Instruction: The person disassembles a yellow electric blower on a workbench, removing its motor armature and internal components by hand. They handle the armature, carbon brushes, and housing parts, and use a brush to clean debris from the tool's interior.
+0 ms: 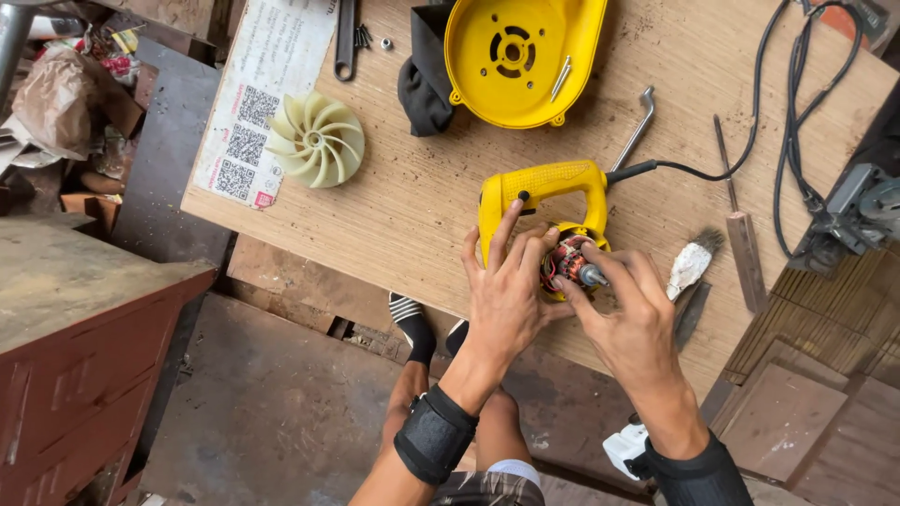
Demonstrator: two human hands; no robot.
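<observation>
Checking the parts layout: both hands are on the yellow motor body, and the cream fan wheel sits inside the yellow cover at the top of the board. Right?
Not quite. The head view shows the cream fan wheel lying on the board, left of the yellow cover, not inside it. Both the left hand and right hand are on the yellow motor body.

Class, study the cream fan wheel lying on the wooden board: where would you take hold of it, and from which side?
Grip the fan wheel by its outer rim, coming from above with fingers spread across opposite edges. It lies flat with curved blades facing up and bare wooden board around most of it, so the rim is probably easiest to reach; the thin blades look less sturdy.
</observation>
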